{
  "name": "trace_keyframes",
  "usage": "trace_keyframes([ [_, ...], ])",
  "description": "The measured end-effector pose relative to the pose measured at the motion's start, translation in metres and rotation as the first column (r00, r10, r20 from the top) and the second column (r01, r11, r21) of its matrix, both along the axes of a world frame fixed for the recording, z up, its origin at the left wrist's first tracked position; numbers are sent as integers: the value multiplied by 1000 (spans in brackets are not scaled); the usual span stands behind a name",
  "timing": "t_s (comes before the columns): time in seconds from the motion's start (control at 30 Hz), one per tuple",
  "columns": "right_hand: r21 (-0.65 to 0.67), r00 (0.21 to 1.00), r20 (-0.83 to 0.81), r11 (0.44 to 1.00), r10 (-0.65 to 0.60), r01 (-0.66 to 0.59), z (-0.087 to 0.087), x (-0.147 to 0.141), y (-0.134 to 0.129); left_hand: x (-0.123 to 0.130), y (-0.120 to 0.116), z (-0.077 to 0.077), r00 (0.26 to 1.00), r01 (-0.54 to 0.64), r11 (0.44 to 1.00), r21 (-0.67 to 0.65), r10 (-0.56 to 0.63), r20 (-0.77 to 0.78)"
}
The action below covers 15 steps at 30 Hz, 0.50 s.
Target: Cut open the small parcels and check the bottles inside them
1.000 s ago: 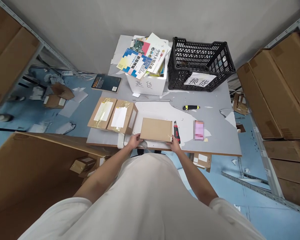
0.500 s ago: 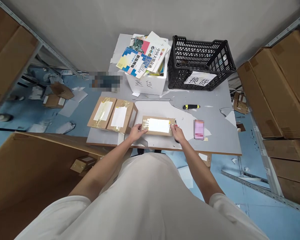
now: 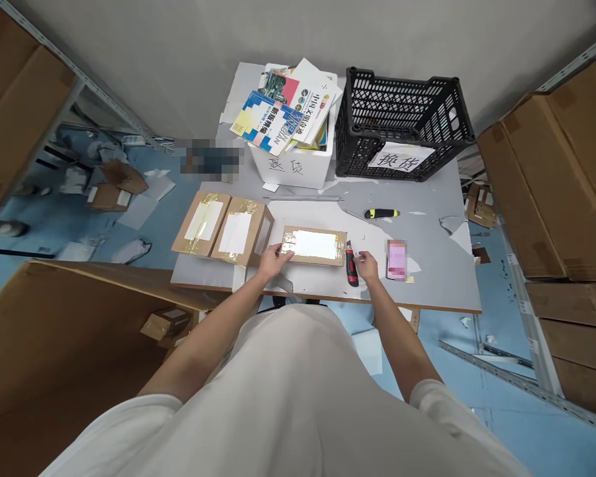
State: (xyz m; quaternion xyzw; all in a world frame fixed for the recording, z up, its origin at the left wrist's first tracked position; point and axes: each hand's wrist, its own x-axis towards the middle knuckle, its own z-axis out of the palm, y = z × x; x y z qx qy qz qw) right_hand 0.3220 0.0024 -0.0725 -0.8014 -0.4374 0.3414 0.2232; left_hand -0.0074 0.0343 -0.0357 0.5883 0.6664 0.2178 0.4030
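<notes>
Left hand (image 3: 273, 262) is pinching small box (image 3: 315, 246) by left end | right hand (image 3: 367, 267) is curling half-open, looking empty, beside red knife (image 3: 351, 266)

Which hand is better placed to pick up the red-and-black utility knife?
Probably the right hand: it is close beside the knife and off the brown rectangular cardboard box, while the left hand grips the box's left end.

Clocked from one table's (image 3: 442, 281) centre: three cardboard boxes (image 3: 235, 232), two near nine o'clock, one at six; two cutters (image 3: 352, 267), at five and four; one blurred pink item (image 3: 396, 257) near five; one black crate (image 3: 353, 156) near two; one white bin (image 3: 283, 179) at eleven, with at least two books (image 3: 267, 122); two hands (image 3: 272, 263), at seven and five.
</notes>
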Motion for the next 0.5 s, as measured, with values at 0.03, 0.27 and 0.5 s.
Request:
trace_keyframes([
  [0.03,-20,1000,14,1000,6,-6,-3,-1,-3,1,-2,1,1000,-15,1000,4,15,3],
  [0.27,-215,988,154,977,26,8,-18,-29,-9,9,-26,12,997,44,963,267,-24,-77],
  [0.5,-68,995,85,997,49,-43,18,-4,-1,13,-40,14,916,396,850,348,-336,-221],
])
